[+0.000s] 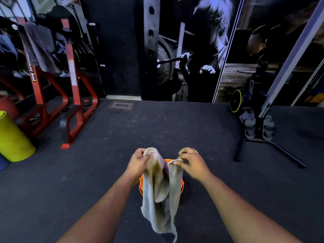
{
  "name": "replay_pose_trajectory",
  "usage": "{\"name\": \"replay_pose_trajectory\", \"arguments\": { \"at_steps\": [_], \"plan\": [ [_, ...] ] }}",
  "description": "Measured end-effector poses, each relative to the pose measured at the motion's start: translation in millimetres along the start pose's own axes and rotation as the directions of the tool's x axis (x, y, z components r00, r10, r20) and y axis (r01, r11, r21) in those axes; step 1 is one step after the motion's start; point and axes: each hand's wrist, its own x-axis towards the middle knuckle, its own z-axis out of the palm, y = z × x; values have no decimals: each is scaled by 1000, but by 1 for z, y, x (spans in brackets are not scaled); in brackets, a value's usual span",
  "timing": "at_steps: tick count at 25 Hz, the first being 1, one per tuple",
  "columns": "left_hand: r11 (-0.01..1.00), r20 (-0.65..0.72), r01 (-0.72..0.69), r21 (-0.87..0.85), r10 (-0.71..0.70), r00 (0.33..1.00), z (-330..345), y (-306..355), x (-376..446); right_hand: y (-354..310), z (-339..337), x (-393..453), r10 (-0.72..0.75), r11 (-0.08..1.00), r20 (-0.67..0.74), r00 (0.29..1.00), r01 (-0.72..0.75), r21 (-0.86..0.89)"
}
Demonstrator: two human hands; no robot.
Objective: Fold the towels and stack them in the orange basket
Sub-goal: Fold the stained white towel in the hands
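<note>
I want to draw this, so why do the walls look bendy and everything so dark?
Head view: the wide-angle lens bows straight edges near the sides. The room is dim, so the floor is murky. The hanging towel and right hand are slightly smeared; the left hand looks sharper.

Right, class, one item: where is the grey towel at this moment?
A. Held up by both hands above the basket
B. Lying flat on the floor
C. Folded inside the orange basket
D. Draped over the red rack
A: the left hand and right hand each pinch a top edge of the towel, which hangs unfolded in front of the orange basket.
</note>
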Motion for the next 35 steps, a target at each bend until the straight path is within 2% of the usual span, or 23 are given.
{"name": "replay_pose_trajectory", "arguments": {
  "at_steps": [3, 5, 9, 12, 15, 20, 24, 27, 28, 30, 32, 33, 35],
  "plan": [
    [999, 166, -44, 3, 43, 985, 15, -2, -9, -19, -1, 6, 31, 993, 104, 994, -43, 109],
    [999, 246, -48, -6, 48, 968, 22, 1, -14, -27, 1, 11, 68, 987, 124, 990, -85, 136],
    [999, 297, 1, -48, 13, 955, 24, 8, -19, -36, 2, 15, 159, 979, 110, 981, -171, 107],
    [999, 342, -38, -20, 42, 939, 21, 11, -23, -38, 3, 16, 178, 978, 70, 981, -185, 95],
    [995, 279, -98, 22, 88, 956, 19, 12, -20, -37, 2, 18, 182, 983, 99, 978, -183, 3],
    [996, 126, -91, -4, 91, 988, 8, 24, -15, -17, -11, 9, 111, 953, 282, 953, -22, -302],
    [993, -56, -76, 93, 81, 995, -17, 12, 2, 8, -25, -1, 152, 840, 354, 923, 68, -539],
    [991, -128, -65, 119, 80, 989, -20, 5, 7, 5, -28, -1, 211, 746, 339, 917, 73, -662],
    [992, -163, -55, 113, 73, 984, -19, 4, 7, 4, -29, 1, 167, 739, 315, 934, 93, -667],
    [995, -236, -36, 97, 58, 970, -17, 5, 8, -2, -30, 4, -76, 802, 251, 965, 209, -560],
    [989, -284, -18, 149, 60, 957, -16, 8, 8, -9, -26, 8, -273, 888, 174, 946, 317, -333],
    [983, -275, -31, 182, 81, 958, -14, 11, 7, -17, -24, 11, -313, 916, 158, 937, 342, -211],
    [967, -215, -96, 235, 148, 965, -11, 19, 7, -29, -21, 14, -279, 957, 159, 947, 287, -31]
  ]
}}
